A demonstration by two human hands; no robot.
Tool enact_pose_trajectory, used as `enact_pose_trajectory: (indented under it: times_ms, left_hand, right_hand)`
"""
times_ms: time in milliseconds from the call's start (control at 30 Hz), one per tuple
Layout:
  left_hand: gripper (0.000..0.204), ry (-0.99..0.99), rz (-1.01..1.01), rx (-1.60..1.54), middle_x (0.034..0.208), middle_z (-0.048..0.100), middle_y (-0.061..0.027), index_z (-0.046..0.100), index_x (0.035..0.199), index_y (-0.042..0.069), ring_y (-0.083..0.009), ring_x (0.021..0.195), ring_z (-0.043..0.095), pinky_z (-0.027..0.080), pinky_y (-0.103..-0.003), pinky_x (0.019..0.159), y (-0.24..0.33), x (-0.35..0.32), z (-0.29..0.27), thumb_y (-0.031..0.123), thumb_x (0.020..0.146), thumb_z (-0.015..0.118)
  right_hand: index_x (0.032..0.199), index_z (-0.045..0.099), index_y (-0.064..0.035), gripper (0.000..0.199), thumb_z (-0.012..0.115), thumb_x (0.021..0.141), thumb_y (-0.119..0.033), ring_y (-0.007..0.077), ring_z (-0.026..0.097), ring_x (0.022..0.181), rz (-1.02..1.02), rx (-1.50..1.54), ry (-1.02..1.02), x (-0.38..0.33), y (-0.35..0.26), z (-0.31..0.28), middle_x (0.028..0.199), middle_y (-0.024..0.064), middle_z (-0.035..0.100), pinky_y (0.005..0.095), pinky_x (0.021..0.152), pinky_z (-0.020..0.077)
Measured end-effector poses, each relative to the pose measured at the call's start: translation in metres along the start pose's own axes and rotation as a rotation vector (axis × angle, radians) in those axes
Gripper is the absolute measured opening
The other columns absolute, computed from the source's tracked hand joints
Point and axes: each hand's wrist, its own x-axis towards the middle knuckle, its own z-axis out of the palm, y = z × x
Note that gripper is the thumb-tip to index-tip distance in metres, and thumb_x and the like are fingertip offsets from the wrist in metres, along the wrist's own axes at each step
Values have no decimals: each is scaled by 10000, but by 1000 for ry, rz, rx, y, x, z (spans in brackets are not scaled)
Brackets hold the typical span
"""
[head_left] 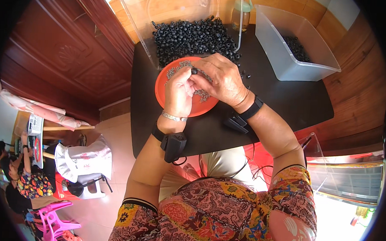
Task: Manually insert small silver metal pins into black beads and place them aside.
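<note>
My left hand [179, 93] and my right hand [224, 80] meet over an orange round dish [161, 92]. Between their fingertips is a small black cylindrical part [194, 71]; the fingers of both hands are closed around it, partly hiding it. Many tiny grey pieces [202, 95] lie in the dish beneath my hands. Just beyond the dish, a large heap of black ring-like parts [196, 38] spills from a clear plastic bin [139, 25] whose open side faces me.
A second translucent bin [283, 69] with black parts inside stands at the right of the dark table [262, 110]. A lidded jar [240, 19] is at the back. Several loose parts lie right of the dish. At far left, another person [31, 180] sits near a pink stool [53, 220].
</note>
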Motion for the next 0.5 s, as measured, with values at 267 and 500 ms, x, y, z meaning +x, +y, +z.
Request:
enact_pose_trajectory:
  times_ms: [267, 500]
  left_hand:
    - [161, -40, 6, 17, 878, 605, -19, 587, 928, 77, -128, 778, 581, 478, -291, 704, -9, 3, -10, 191, 937, 474]
    - [167, 65, -22, 8, 849, 595, -30, 571, 867, 75, -132, 772, 582, 484, -300, 697, -8, 1, -3, 165, 938, 449]
  right_hand:
    - [1025, 627, -41, 333, 723, 712, -102, 265, 593, 753, -51, -53, -23, -3, -1, 7, 848, 84, 624, 340, 682, 507]
    - [975, 634, -39, 284, 698, 702, -84, 249, 592, 755, -81, -109, -80, -5, 1, 14, 849, 68, 624, 321, 687, 507]
